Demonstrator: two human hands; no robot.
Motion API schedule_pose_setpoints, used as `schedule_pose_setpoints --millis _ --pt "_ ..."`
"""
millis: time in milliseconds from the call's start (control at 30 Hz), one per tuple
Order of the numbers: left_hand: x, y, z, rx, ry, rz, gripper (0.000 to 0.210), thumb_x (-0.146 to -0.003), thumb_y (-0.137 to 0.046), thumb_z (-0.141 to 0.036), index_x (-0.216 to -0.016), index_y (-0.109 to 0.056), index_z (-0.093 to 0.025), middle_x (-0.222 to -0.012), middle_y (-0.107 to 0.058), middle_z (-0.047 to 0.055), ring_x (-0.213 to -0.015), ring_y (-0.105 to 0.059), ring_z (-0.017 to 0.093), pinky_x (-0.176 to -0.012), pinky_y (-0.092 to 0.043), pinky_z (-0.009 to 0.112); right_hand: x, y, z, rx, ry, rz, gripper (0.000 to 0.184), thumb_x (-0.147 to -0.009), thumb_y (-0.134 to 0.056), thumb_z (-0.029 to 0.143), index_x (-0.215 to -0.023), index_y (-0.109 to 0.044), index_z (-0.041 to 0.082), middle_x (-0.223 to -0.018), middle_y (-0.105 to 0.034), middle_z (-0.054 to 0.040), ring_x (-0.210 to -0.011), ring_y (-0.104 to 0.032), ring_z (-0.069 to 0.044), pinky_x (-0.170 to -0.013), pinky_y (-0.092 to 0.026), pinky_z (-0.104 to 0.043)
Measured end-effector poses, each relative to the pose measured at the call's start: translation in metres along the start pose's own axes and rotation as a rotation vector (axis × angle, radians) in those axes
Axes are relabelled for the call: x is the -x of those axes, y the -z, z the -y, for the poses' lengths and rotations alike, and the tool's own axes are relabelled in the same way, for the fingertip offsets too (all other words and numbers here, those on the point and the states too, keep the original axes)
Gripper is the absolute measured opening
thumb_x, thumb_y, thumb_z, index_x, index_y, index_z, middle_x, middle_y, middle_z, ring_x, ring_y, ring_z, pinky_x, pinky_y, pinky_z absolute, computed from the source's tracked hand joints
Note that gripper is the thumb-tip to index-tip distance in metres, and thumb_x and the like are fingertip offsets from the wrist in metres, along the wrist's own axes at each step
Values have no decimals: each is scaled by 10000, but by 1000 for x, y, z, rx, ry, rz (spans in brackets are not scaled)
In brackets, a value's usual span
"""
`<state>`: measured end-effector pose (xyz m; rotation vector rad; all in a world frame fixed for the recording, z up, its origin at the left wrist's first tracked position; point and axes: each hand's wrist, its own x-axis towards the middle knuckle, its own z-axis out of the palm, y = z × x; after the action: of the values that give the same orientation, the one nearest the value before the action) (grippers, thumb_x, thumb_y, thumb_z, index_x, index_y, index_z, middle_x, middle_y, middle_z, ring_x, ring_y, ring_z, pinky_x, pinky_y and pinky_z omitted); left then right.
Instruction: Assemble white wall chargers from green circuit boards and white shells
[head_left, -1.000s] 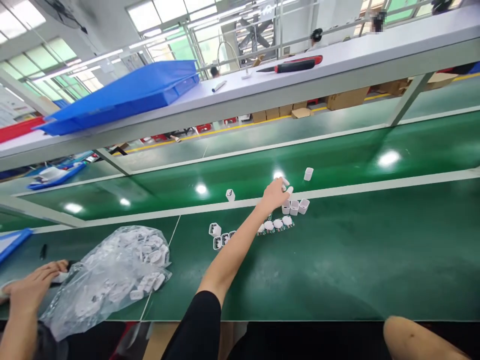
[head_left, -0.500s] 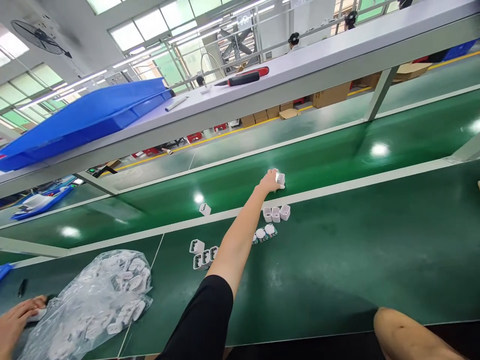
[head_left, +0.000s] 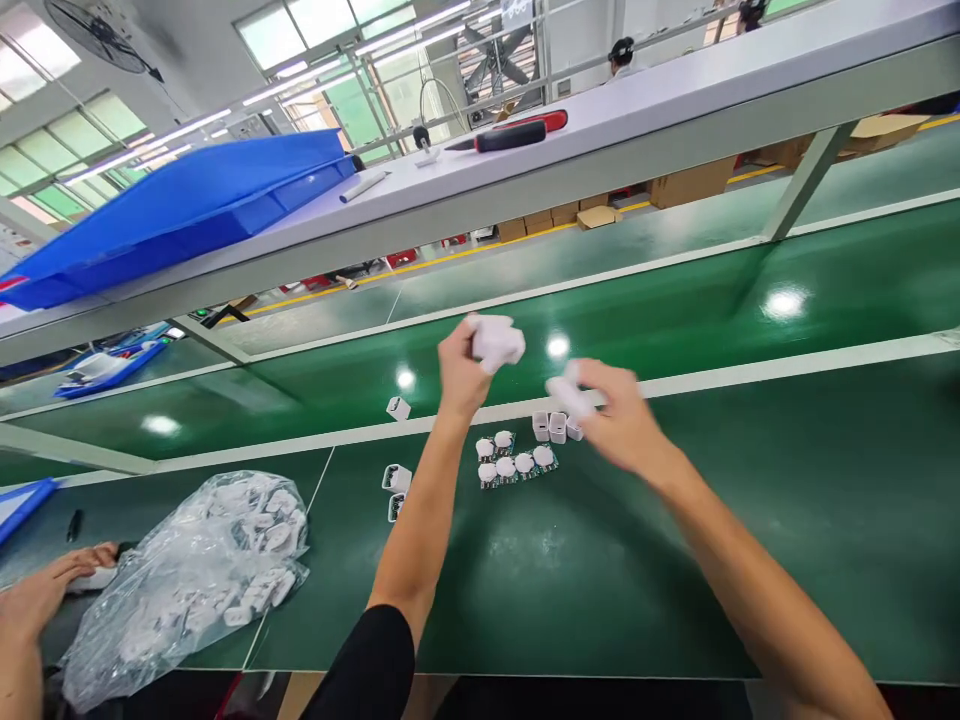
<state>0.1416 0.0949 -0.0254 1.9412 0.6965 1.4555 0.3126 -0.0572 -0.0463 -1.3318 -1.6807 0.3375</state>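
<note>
Across the green bench [head_left: 637, 580], a white rail [head_left: 750, 378] runs from left to right, with a clear bag [head_left: 217, 570] of white parts lying well to the left, beside a co-worker's hand [head_left: 64, 578]. The left hand [head_left: 459, 365], raised over the rail, grips a blurred white piece [head_left: 496, 342]. The right hand [head_left: 619, 415] has its fingers bent toward the left; blurred white shows there, but whether it grasps anything I cannot tell. White housings [head_left: 557, 428] stand just on the near side of the rail, closer to the right hand, which partly hides the rightmost. Smallest, boards with white discs [head_left: 505, 467] lie in two rows whose long axis runs left to right, roughly along the rail: near and slightly right of the left hand, near and left of the right.
</note>
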Motion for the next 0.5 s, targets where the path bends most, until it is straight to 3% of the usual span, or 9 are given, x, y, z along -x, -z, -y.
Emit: schedule_pose_setpoints --millis 67,100,200,300,367,500 --pt "28 38 -36 55 -109 -186 748 -809 -668 -984 -973 -723 -256 -972 -705 56 -838 -719 238 -707 -603 388 -10 -34 -6 302 -69 322 148 -986 -585 225 -856 -655 242 -902 -762 -40 -829 -651 -221 -869 -452 -379" --pt "41 53 -52 95 -154 -238 770 -807 -620 -1022 -950 -701 -270 -960 -687 54 -824 -724 243 -662 -609 387 -14 -53 -9 396 -91 417 113 -956 -611 192 -884 -687 235 -968 -799 -72 -913 -693 -250 -956 -455 -410" --pt "66 79 -84 244 -239 -209 644 -887 -651 -934 -995 -671 -299 -891 -679 24 -732 -739 225 -591 -636 372 -21 -104 -19 532 -157 536 128 -899 -666 160 -963 -762 217 -1016 -832 -152 -1133 -721 -361 -1163 -378 -538" --pt "69 88 -86 259 -286 -131 521 -872 -833 -771 -1055 -687 -307 -917 -713 10 -633 -696 176 -545 -626 347 -23 -136 -24 619 -229 599 169 -948 -643 230 -982 -808 226 -969 -832 -180 -1245 -690 -429 -1211 -333 -629" --pt "65 92 -78 192 -305 -115 529 -803 -925 -725 -1059 -715 -312 -968 -729 22 -722 -732 199 -603 -646 371 -23 -148 -24 669 -253 613 216 -973 -617 253 -1009 -830 241 -994 -837 -192 -1345 -638 -456 -1226 -316 -660" --pt "59 105 -62 153 -295 -51 611 -754 -921 -787 -1119 -759 -324 -1000 -730 37 -876 -777 251 -732 -663 440 -17 -159 -22 754 -281 615 285 -968 -609 227 -1116 -848 271 -1048 -846 -196 -1428 -573 -478 -1230 -314 -687"
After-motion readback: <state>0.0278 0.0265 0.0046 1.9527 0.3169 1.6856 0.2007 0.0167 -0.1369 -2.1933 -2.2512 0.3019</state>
